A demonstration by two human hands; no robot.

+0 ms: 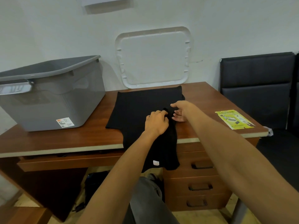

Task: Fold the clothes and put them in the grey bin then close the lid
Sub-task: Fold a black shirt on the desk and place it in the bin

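Gripped at a bunched ridge by the curled left hand [156,122], right hand [179,110] just beside with its pinch not discernible, the black garment [142,101] is left hanging off the desk [97,135] below the grip and could be dragged floorward if released.

The grey bin [64,94] is cut off by the left edge, its floor is hidden behind its near wall, and the print on its label [65,122], on the yellow leaflet [233,119] and on the white tag [156,162] of the black garment [145,101] is too small to read. The fingertips of the left hand [156,122] curl out of sight into a raised fold of the garment; whether the right hand [182,110] pinches that fold cannot be told. The chair [258,88] is cut off by the right edge.
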